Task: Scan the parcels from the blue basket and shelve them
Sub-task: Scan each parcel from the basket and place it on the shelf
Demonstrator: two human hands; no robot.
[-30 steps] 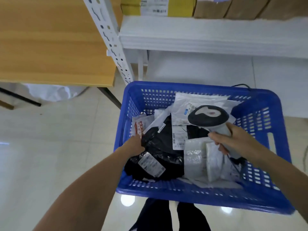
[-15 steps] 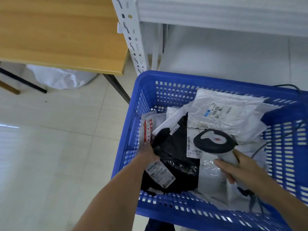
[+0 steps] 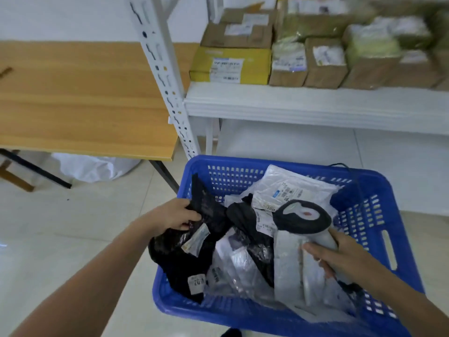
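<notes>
A blue basket (image 3: 379,188) on the floor holds several soft parcels in black and clear white plastic. My left hand (image 3: 173,216) grips a black plastic parcel (image 3: 209,210) at the basket's left side and has it raised above the rim; its white label (image 3: 195,239) hangs below my fingers. My right hand (image 3: 340,256) holds the grey handle of a barcode scanner (image 3: 302,216), whose dark head hovers over the parcels. A white labelled parcel (image 3: 289,188) lies at the back of the basket.
A white metal shelf (image 3: 315,105) behind the basket carries cardboard and yellow boxes (image 3: 230,65) with labels. Its perforated upright (image 3: 165,76) stands by the basket's left corner. A wooden table (image 3: 80,98) is at left, a white bag (image 3: 92,166) under it. The floor is pale tile.
My left hand has lifted the black parcel up and toward the basket's left rim. The view has tilted upward, so the shelf with boxes now shows. The scanner stays over the basket.
</notes>
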